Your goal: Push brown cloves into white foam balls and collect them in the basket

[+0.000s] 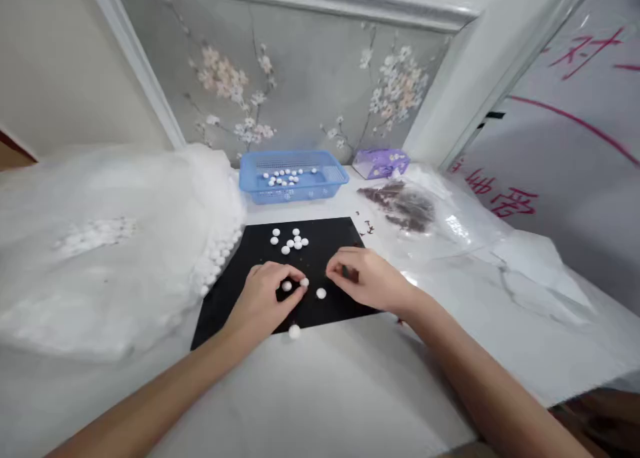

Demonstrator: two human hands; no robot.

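A small white ball [304, 282] is pinched between the thumb and forefinger of my left hand [267, 295], above the black mat [330, 235]. Just to the right, my right hand [363, 276] has its fingertips pressed together; whatever they hold is too small to name. Between and below the hands lie a loose white ball [321, 293] and another at the mat's front edge [295, 332]. One more ball [287, 286] shows inside the curl of my left hand. Several white balls [297, 239] are grouped toward the back of the mat.
A blue basket [295, 195] holding several white balls stands behind the mat. At the left lies a big clear bag [125, 265] of white balls. On the right are a plastic bag [410, 208] with dark brown pieces, loose brown bits [369, 227] and a purple packet [381, 163].
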